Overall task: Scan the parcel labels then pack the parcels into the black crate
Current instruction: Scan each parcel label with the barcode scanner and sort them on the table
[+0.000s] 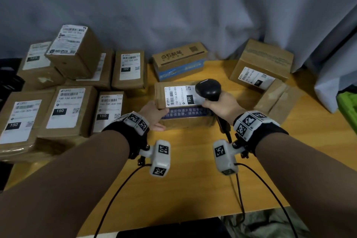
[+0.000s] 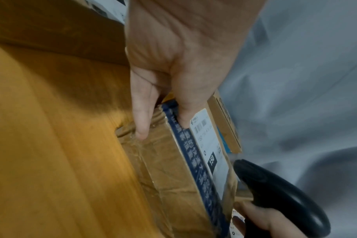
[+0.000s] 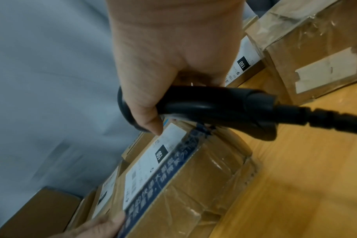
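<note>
A brown parcel (image 1: 185,120) with blue printed tape lies on the wooden table (image 1: 193,179), its white label (image 1: 177,95) marked 150 facing up. My left hand (image 1: 156,116) grips the parcel's left end, thumb on top by the tape and a finger on the front face (image 2: 141,128). My right hand (image 1: 222,108) holds a black barcode scanner (image 1: 208,89) by its handle. The scanner head hangs over the right end of the label. The same parcel (image 3: 194,185) and scanner (image 3: 214,103) appear in the right wrist view. At the far left edge sits a black slatted thing (image 1: 8,81), mostly out of frame.
Several labelled parcels (image 1: 65,110) are stacked at the left. A blue-and-brown box (image 1: 179,60) stands behind the held parcel, and two more boxes (image 1: 260,65) sit at the right. A grey curtain (image 1: 173,6) closes the back. The scanner cable (image 1: 239,189) trails toward me.
</note>
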